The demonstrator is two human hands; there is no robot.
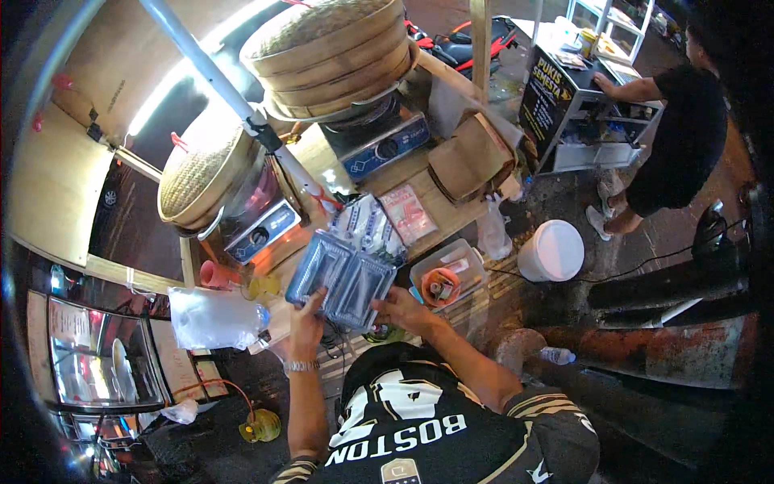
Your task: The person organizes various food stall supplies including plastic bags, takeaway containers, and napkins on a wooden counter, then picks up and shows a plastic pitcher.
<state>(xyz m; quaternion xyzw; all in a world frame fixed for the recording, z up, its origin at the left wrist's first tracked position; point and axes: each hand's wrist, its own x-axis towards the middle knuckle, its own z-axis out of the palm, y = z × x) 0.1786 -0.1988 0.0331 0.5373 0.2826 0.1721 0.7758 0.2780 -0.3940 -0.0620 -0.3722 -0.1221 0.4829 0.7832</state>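
Observation:
Between my two hands is a clear plastic food container point(342, 278), opened out flat so that its two ridged halves lie side by side. My left hand point(306, 319) grips its near left edge. At its right edge, the fingers of my right hand point(401, 310) are closed on the rim. Just beyond the container lie a white and blue plastic pack point(367, 228) and a flat red and white packet point(408, 214) on the wooden table point(399, 179). Both halves look bare inside.
Two woven bamboo steamers, one large point(326, 60) and one smaller point(205, 169), sit on gas stoves at the back. A cardboard box point(472, 157), clear tub point(451, 274) and white bucket point(551, 251) are to the right. A green gas cylinder point(260, 425) stands lower left. Another person point(681, 121) stands at a cart.

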